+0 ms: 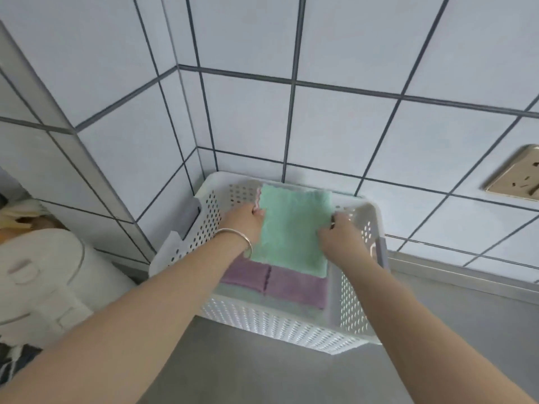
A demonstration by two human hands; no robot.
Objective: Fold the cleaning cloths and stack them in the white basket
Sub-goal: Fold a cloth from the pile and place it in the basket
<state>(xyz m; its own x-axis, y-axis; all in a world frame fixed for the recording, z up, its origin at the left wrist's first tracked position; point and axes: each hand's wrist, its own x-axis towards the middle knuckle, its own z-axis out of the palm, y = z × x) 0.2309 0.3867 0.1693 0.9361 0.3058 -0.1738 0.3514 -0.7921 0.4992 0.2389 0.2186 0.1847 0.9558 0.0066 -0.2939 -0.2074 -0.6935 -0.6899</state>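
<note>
Now my left hand (246, 221) and right hand (339, 234) each pinch a side edge of the folded green cloth (291, 228) between them. It hangs over the purple cloths (291, 284) inside the white basket (280, 325), long axis running away from me, both hands equally near.

Two bare forearms in view, no sleeves visible up to frame edge. Left hand (246, 221): no ring visible, though fingers partly hidden. Thin silver-coloured metal bangle (237, 237) on left wrist, plain round band, smooth, small thicker spot on its outer side, perhaps clasp or bead; view too blurred to tell. Right hand (339, 236): wrist bare, no watch, no band. No gloves on either hand.
</note>
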